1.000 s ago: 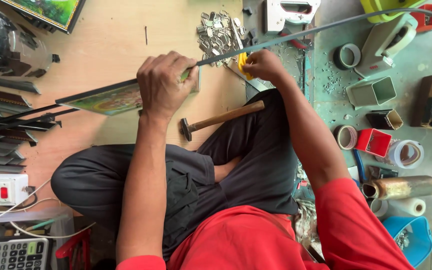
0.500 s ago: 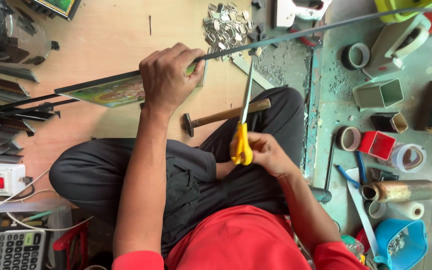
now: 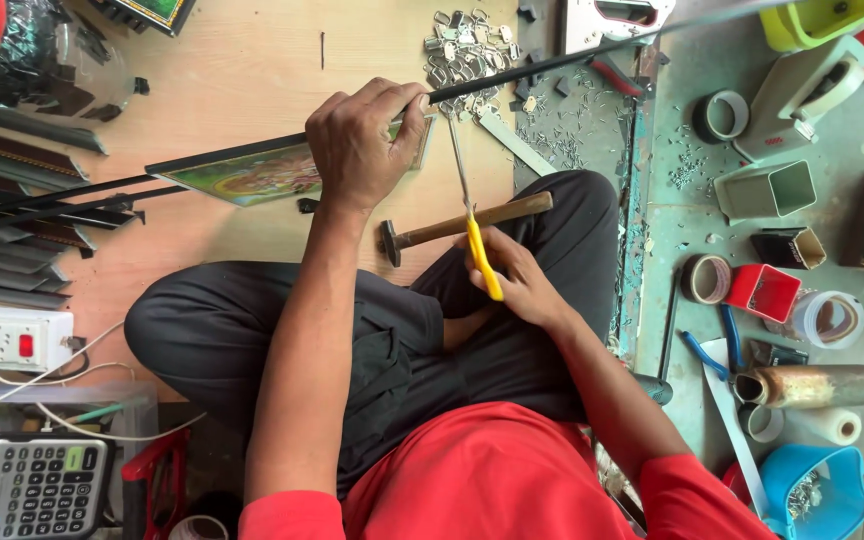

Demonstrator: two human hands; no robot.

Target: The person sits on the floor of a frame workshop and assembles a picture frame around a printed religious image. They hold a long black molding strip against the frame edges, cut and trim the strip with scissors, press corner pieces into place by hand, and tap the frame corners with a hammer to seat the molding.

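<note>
The left hand (image 3: 367,145) clamps the framed picture (image 3: 252,180) on edge on the wooden surface (image 3: 242,60) while the right hand (image 3: 512,275), fingers closed round yellow-handled scissors (image 3: 477,235), seemingly trims its back, which calls for steady blades.

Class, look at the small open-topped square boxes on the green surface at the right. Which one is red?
The red square box, beside the brown tape roll. The grey-green box above it and the small dark box between them are not red.
</note>
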